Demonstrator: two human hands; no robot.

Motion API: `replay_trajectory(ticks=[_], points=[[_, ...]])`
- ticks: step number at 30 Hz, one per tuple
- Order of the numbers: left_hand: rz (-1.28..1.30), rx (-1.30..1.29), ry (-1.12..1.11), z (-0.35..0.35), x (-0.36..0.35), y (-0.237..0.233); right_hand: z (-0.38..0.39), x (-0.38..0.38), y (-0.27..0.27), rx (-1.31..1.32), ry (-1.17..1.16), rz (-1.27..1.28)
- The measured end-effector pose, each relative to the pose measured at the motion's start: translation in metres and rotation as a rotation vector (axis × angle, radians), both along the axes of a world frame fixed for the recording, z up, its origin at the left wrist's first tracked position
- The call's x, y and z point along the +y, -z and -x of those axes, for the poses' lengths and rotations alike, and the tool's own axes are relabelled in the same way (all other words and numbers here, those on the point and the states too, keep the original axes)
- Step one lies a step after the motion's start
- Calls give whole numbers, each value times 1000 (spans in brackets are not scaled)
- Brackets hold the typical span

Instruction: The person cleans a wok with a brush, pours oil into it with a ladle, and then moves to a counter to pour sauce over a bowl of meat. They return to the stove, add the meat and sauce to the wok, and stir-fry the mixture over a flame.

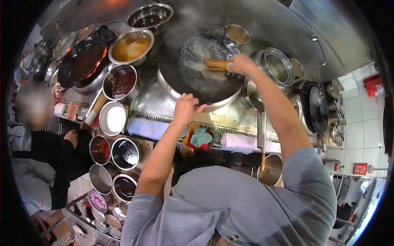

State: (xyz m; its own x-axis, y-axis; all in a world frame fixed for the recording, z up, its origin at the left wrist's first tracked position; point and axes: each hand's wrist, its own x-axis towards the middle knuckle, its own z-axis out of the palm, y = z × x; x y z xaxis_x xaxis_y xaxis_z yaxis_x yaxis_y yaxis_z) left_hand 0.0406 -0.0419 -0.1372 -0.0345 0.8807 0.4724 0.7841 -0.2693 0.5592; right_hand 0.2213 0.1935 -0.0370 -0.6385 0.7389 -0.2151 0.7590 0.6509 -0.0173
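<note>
A large black wok [174, 67] sits on the stove in front of me, with steaming, bubbling water [193, 78] in it. My left hand [188, 107] is closed on the wok's near rim. My right hand [241, 65] is closed around a bamboo wok brush [215, 64], whose bristles point left over the water. Water streams from a metal spout [232, 47] just beyond the brush. Steam partly hides the wok's bottom.
Left of the wok stand metal bowls of yellow liquid [131, 47], red sauce [120, 83] and white powder [113, 118]. A ladle [261, 135] and a metal pot [271, 170] are at the right. A co-worker [45, 151] stands at the left beside another wok [84, 61].
</note>
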Motion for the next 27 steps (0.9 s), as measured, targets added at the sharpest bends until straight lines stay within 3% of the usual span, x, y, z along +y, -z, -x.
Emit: replay_trajectory(ticks=[3,5,6,8,10,14,16,17,18,19,20,21,23,24,25,27], points=[[74,-46,-23,-5,-15,-7,-79,-35,-41,283,48,-15],[-144,-86,-140,-11,-31,-15,-121,-69,-62,458,145,8],[-127,-117,-160,-13,-44,-14,-140,-90,-69,547,208,5],[-101,-197,-255,-15,-76,4,-198,-96,-29,809,254,121],[78,-465,-233,-18,-122,30,-221,-145,-22,1185,623,530],[447,-1037,-306,-50,-211,66,-252,-233,28,1718,945,1073],[617,-1022,-256,-57,-253,96,-249,-272,32,1659,1063,1177],[728,-902,-183,-52,-278,128,-247,-285,39,1600,1066,1201],[902,-800,-237,-57,-286,110,-245,-295,47,1629,1043,1202],[968,-403,-212,-50,-312,154,-243,-301,56,1445,1018,1134],[1163,-376,-50,-39,-325,181,-240,-305,65,1256,988,1059],[1241,-275,24,-39,-335,183,-237,-306,80,1269,959,1055],[1303,-175,79,-40,-348,177,-226,-306,103,714,464,169],[1285,-106,53,-43,-356,175,-209,-309,74,615,616,279],[1271,-39,30,-46,-366,172,-203,-305,75,616,598,273],[1244,20,3,-45,-381,174,-194,-295,90,314,594,197]])
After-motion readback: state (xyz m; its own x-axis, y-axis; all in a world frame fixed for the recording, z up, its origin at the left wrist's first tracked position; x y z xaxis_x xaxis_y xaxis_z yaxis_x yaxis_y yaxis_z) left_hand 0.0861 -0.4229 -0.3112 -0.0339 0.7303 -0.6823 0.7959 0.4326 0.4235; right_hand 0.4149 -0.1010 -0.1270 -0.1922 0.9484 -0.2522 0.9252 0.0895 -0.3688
